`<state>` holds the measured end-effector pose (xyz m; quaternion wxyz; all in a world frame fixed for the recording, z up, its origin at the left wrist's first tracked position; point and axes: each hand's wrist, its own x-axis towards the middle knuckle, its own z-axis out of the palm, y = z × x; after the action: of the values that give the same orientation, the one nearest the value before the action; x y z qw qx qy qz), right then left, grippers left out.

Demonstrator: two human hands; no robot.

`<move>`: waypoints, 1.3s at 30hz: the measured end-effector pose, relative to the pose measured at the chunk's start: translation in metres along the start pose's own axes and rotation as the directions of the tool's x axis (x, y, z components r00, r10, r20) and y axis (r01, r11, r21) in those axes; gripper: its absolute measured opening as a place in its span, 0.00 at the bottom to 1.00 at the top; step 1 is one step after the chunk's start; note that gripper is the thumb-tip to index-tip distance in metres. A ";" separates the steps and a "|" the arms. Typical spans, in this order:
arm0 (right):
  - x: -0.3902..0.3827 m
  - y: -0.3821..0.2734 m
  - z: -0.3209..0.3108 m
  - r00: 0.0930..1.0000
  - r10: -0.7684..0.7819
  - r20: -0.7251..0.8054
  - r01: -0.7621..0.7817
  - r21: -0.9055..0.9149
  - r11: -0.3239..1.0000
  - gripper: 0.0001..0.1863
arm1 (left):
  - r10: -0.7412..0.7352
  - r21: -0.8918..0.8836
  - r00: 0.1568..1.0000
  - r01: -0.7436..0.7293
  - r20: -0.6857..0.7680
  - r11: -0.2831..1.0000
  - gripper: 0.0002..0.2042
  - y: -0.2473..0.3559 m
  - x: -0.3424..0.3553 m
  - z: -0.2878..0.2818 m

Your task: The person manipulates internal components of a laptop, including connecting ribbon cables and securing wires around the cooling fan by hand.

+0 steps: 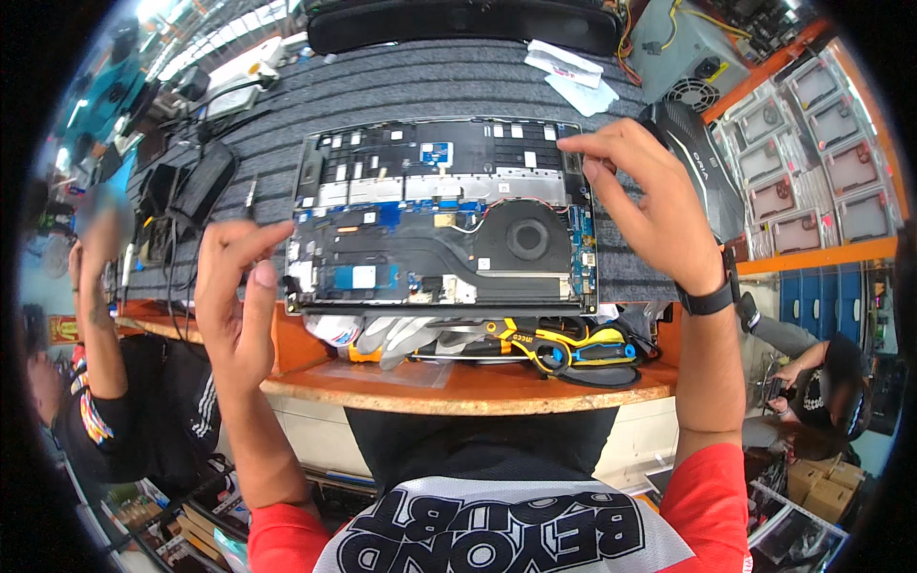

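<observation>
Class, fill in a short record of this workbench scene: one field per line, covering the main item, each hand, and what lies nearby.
Main item: opened laptop, base cover off, circuit board and fan showing
Surface: grey ribbed mat on an orange-edged bench
Left hand: open, fingertips at the laptop's left edge
Right hand: fingertips pinched at the laptop's upper right corner
Wrist: black band
Nearby: yellow-handled tools, white gloves

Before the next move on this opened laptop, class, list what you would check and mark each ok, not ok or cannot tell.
1. Opened laptop lies flat on the grey mat: ok.
2. Right hand has fingertips at the laptop's far right corner: ok.
3. Left hand is at the laptop's left edge, open, holding nothing: ok.
4. Whether the right grip pinches a screw or part: cannot tell.
5. Screwdrivers lie within reach at the bench's front edge: ok.
6. Fan free of loose cables: cannot tell.
</observation>
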<state>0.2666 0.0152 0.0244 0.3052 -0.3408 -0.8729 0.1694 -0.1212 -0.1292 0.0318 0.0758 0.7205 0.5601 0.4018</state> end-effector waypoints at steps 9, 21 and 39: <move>-0.132 -0.058 -0.009 0.970 0.241 -0.031 -0.241 -0.007 0.970 0.09 | -0.422 -0.319 0.822 0.312 -0.382 0.895 0.12 -0.078 -0.131 -0.009; -0.188 -0.018 0.032 0.913 0.395 0.099 -0.397 -0.001 0.918 0.23 | -0.076 0.298 0.980 0.129 -0.185 0.946 0.11 -0.064 -0.135 0.015; -0.187 -0.040 0.025 0.891 0.442 -0.100 -0.449 -0.055 0.892 0.20 | -0.198 0.344 0.980 0.196 -0.030 0.918 0.13 -0.046 -0.118 0.010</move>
<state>0.3394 -0.1464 -0.0528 0.2814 -0.5501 -0.7638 0.1867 -0.1548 -0.2110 -0.0593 -0.0100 0.6637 0.6912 0.2857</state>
